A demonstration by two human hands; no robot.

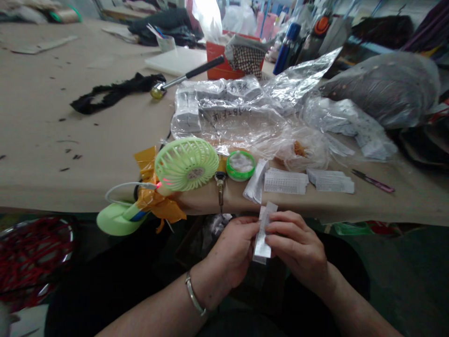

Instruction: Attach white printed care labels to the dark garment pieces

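Observation:
Between my two hands, just off the table's front edge, is a small bundle of white printed labels (263,238). My left hand (235,248) pinches the bundle from the left, thumb on its side. From the right, my right hand (298,243) presses its fingers on the face of the labels; its thumb is hidden. On the table beyond lie a slanted stack of label strips (257,181), a fanned stack of printed labels (286,181) and another label stack (330,180). A soldering-iron-like tool (220,187) points down over the edge beside a green round tub with white wadding (240,164).
A green fan (187,164) is taped to the table edge at left. Small purple-handled snips (373,181) lie at right. Clear plastic bags (242,121) with paper bundles cover the middle. Behind are a metal-handled tool (189,75), black fabric (115,93) and a red box (217,58).

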